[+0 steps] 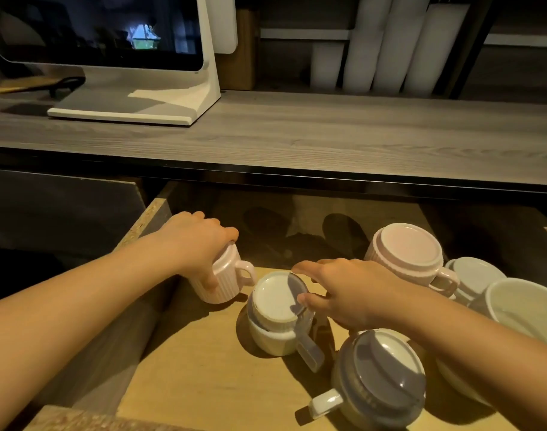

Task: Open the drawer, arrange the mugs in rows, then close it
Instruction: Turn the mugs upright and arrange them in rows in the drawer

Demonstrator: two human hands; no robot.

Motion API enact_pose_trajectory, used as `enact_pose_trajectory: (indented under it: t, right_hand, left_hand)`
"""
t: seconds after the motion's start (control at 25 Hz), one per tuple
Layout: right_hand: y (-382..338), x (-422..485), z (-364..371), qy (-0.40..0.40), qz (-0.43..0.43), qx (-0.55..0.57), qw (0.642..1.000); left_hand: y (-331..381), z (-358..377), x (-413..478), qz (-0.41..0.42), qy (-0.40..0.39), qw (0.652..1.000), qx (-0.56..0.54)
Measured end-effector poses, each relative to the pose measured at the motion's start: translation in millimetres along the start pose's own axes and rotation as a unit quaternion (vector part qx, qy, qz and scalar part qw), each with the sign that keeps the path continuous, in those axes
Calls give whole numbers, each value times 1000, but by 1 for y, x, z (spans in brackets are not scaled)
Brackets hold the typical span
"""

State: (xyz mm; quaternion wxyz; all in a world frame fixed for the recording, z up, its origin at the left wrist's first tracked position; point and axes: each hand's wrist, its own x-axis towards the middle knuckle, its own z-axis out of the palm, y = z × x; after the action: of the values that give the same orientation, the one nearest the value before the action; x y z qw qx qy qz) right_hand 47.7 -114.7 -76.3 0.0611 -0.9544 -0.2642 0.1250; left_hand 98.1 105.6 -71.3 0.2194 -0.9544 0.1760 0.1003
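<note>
The drawer (203,374) stands pulled open below the counter, its wooden floor lit. My left hand (197,241) grips the base of an upside-down pink ribbed mug (222,284) at the drawer's left side. My right hand (353,293) hovers with fingers spread just right of an inverted white mug (275,315), its thumb near that mug's handle. An inverted grey-white mug (374,377) sits nearest me. A larger pink mug (409,253) stands inverted at the back right.
White bowls (521,306) and an inverted dish (477,275) crowd the drawer's right side. The counter (297,132) overhangs the drawer's dark back. A screen on a white stand (135,57) sits on the counter at left. Bare drawer floor lies front left.
</note>
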Motion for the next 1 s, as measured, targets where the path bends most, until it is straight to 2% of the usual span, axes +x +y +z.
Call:
enact_pose_trajectory:
  t: [0.16,0.28,0.36,0.44,0.52,0.72,0.88,0.96,1.0]
  right_hand:
    - [3,-3,-11,15,34,129,991]
    - [2,-2,-18,38,35,266,963]
    - [1,0,-20,57,38,408,910]
    - [1,2,-23,84,50,541,835]
    - [2,1,-26,87,49,626,773]
    - [-2,-3,-31,27,0,716,697]
    - [-6,0,-28,87,1,708,701]
    - [-9,1,-28,132,40,668,731]
    - [-9,3,-27,153,60,628,761]
  left_hand:
    - [-16,-30,-24,28,48,995,-79]
    - [-28,-43,-36,69,102,978,-169]
    - [-29,-47,-38,118,133,948,-264]
    - [-25,-50,-37,160,156,910,-348]
    - [-20,-51,-38,185,178,884,-390]
    - [-16,-54,-42,210,240,845,-429]
    - [-16,-53,-40,204,213,851,-436]
    - [-17,-52,-38,193,171,866,-429]
    - [-19,-51,-37,188,141,873,-428]
